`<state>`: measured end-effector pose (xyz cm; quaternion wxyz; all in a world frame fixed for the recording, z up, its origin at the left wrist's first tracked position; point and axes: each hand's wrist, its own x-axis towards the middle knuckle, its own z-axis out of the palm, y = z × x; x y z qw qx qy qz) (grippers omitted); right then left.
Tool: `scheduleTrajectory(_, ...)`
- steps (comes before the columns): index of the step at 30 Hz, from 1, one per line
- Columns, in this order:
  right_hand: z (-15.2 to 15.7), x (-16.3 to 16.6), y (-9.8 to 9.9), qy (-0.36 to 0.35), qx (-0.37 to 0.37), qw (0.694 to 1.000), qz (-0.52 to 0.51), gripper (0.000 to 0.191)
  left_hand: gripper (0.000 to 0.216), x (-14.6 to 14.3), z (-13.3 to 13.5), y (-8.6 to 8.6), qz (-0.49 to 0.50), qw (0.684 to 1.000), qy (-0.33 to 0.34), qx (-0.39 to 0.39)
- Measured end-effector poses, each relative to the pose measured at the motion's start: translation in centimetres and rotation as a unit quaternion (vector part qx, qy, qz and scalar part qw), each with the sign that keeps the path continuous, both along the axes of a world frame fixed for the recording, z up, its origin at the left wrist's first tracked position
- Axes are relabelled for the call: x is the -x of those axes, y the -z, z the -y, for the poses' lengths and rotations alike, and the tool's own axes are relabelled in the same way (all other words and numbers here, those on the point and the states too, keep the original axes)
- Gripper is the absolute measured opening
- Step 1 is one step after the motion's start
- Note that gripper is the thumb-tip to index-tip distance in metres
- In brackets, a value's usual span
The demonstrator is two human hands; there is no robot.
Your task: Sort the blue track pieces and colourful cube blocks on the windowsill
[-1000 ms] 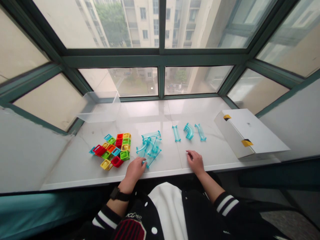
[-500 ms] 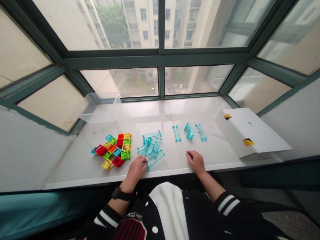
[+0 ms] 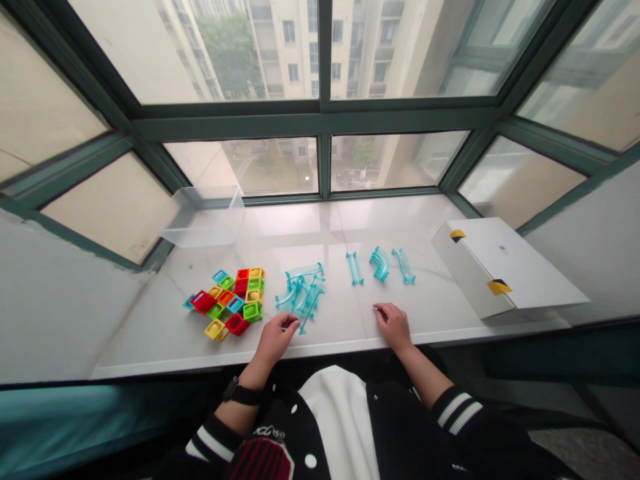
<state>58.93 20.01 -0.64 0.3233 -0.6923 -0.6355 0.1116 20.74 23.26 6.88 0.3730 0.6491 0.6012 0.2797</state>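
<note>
My left hand [image 3: 277, 335] is at the near side of a pile of clear blue toy track pieces [image 3: 299, 288]. Its thumb and fingers close at the near end of a straight blue track piece [image 3: 311, 311], which leans against the pile and shows its narrow edge. My right hand [image 3: 393, 325] rests on the white sill with loosely bent fingers and holds nothing. Beyond it lie a straight track piece [image 3: 355, 269], a stack of curved track pieces [image 3: 380, 264] and a wavy track piece [image 3: 403, 266], side by side and apart.
Left of the pile lie several red, yellow, green, blue and orange blocks [image 3: 226, 302]. A clear plastic bin [image 3: 203, 233] stands at the back left. A white box [image 3: 507, 263] with yellow-and-black tape is on the right. Window frames border the sill [image 3: 300, 227].
The straight track piece by my left hand has turned from lying broad side up to showing its edge, nearer the pile. My right hand stays in place.
</note>
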Motion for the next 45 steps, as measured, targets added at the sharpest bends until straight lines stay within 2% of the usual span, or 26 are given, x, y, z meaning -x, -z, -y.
scheduleTrajectory(7, 0.0, 0.0, 0.0, -0.002, -0.001, 1.0, -0.001, 0.027, 0.04, -1.7, 0.1, 1.3, 0.195, 0.976, -0.031, 0.095)
scheduleTrajectory(14, 0.0, 0.0, -0.2, -0.003, 0.001, 1.0, -0.004, 0.027, 0.046, -2.3, 0.1, 2.0, 0.261, 0.955, -0.029, 0.135)
scheduleTrajectory(18, 0.0, 0.0, -0.1, -0.001, 0.002, 1.0, -0.002, 0.027, 0.045, -2.5, 0.2, 2.2, 0.266, 0.953, -0.017, 0.144)
scheduleTrajectory(25, 0.0, 0.2, -0.5, -0.013, -0.002, 1.0, -0.028, 0.024, 0.049, -4.2, 0.3, 1.4, 0.275, 0.943, -0.019, 0.185)
scheduleTrajectory(28, -0.2, 1.3, -1.9, -0.067, -0.006, 0.992, -0.11, 0.025, 0.048, -5.5, -0.1, 1.3, 0.276, 0.943, -0.001, 0.185)
scheduleTrajectory(31, -0.6, 3.3, -4.3, -0.136, -0.01, 0.973, -0.188, 0.03, 0.046, -7.3, -1.1, 1.1, 0.266, 0.946, 0.031, 0.182)
scheduleTrajectory(35, -1.3, 5.5, -6.7, -0.218, -0.022, 0.957, -0.192, 0.04, 0.044, -10.1, -2.7, 0.6, 0.236, 0.956, 0.057, 0.167)
scheduleTrajectory(40, -2.6, 5.5, -7.2, -0.193, -0.064, 0.965, -0.164, 0.038, 0.045, -13.0, -4.5, 0.1, 0.198, 0.968, 0.07, 0.134)
scheduleTrajectory(45, -3.5, 4.6, -7.5, -0.169, -0.102, 0.973, -0.12, 0.041, 0.036, -14.7, -6.2, -0.4, 0.144, 0.982, 0.077, 0.091)
